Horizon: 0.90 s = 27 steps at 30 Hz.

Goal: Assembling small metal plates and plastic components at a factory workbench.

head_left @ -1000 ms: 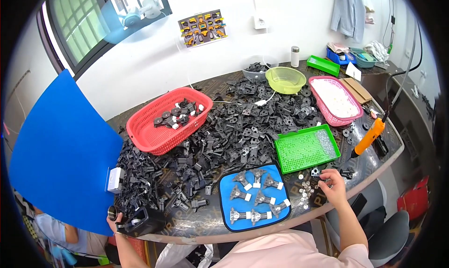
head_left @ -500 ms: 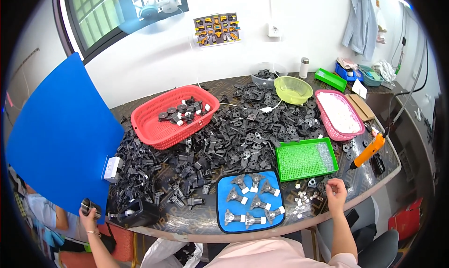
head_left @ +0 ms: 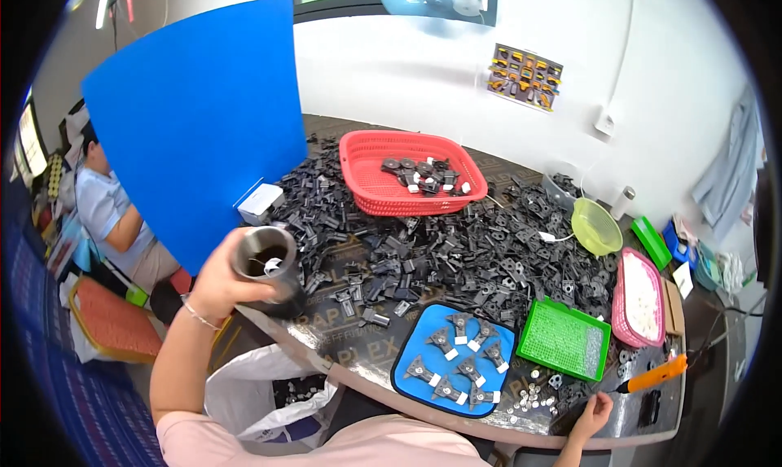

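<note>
Left hand [head_left: 218, 284] is wrapped round a dark cylindrical metal cup [head_left: 267, 270], tilted for viewing inside, at nine o'clock; right hand [head_left: 593, 412], loosely curled, is rested at five o'clock on the black-part-strewn table [head_left: 326, 337].

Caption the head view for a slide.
Left hand lifts a dark cup beside a parts-strewn table; right hand rests at its edge.

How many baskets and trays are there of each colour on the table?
Red basket: 1
Yellow-green bowl: 1
Pink tray: 1
Green tray: 1
Blue tray: 1
Total: 5
</note>
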Available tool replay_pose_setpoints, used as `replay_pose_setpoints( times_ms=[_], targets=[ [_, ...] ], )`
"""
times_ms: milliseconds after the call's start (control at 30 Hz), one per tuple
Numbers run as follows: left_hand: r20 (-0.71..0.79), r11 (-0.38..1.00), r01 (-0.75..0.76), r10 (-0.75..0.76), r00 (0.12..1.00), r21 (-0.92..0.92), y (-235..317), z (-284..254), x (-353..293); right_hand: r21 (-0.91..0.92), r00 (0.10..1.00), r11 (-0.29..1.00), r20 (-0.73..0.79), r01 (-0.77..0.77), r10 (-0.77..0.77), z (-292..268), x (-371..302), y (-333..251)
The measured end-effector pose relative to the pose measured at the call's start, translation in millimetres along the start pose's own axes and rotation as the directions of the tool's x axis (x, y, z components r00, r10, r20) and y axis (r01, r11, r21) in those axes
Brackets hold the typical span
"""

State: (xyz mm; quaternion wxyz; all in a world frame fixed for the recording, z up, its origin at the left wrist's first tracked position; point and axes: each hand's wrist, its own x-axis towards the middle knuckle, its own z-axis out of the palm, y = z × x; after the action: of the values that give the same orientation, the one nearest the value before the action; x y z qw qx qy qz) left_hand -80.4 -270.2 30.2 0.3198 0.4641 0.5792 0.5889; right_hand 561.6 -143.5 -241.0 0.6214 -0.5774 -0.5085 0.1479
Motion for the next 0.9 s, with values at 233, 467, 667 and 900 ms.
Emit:
replay_pose_setpoints(
  times_ms=[233, 467, 667, 900],
  targets=[
    [0.370, 0.995, -0.076, 0.092, 0.924, -0.057, 17, 86, -11, 0.004, 0.994, 0.995, 0.040, -0.098, 0.098, 3, -1, -9],
    [0.614, 0.950, -0.299, 0.286, 0.736, -0.085, 58, 133, -33, 0.026, 0.996, 0.997, 0.048, -0.070, 0.069, 2, -1, -4],
    [0.682, 0.774, -0.613, 0.535, 0.499, -0.159, 96, 141, -33, 0.040, 0.997, 0.997, 0.043, -0.073, 0.072, 2, 0, 2],
    [0.632, 0.648, -0.740, 0.653, 0.418, -0.180, 94, 154, -39, -0.006, 0.995, 0.996, 0.035, -0.089, 0.089, 4, 1, -8]
  ],
)
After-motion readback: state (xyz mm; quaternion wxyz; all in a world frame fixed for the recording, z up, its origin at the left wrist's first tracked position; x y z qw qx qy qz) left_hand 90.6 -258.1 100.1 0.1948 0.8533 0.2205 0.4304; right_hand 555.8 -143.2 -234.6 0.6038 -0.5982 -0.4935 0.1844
